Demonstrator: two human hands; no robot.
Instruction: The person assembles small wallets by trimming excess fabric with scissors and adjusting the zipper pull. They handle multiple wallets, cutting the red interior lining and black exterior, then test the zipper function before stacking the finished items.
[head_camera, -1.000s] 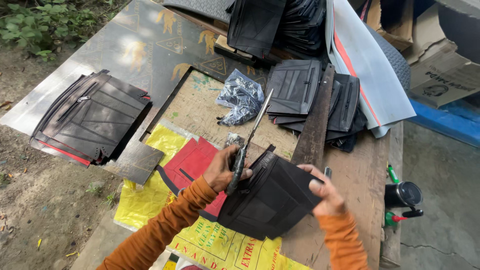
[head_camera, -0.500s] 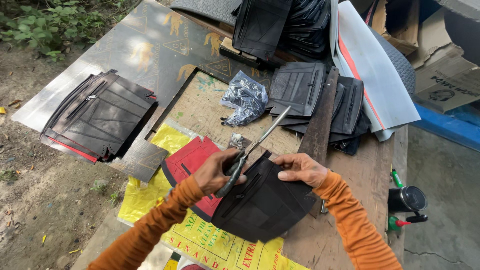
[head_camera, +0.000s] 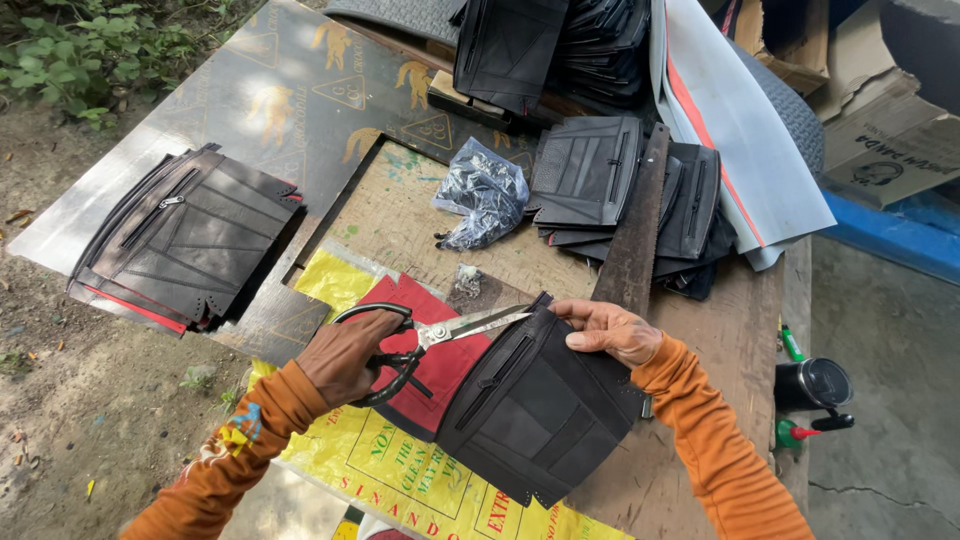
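Note:
My left hand (head_camera: 345, 352) grips black-handled scissors (head_camera: 440, 335) whose blades point right toward the top edge of a black stitched panel with a zipper (head_camera: 540, 410). My right hand (head_camera: 610, 328) presses flat on that panel's upper right corner, holding it on the wooden table (head_camera: 690, 450). A red sheet (head_camera: 425, 345) lies under the panel and scissors, on top of a yellow printed plastic sheet (head_camera: 400, 470).
A stack of finished black panels (head_camera: 185, 240) lies at the left on a dark board. More black panels (head_camera: 620, 185) are piled behind, with a long dark metal file (head_camera: 632, 235), a crumpled plastic bag (head_camera: 482, 195), grey sheeting (head_camera: 735, 150), and a black cup (head_camera: 812, 383) at right.
The scissors swung down from pointing up-right to lying almost level over the panel's top edge. My right hand moved up from the panel's right side to its upper corner.

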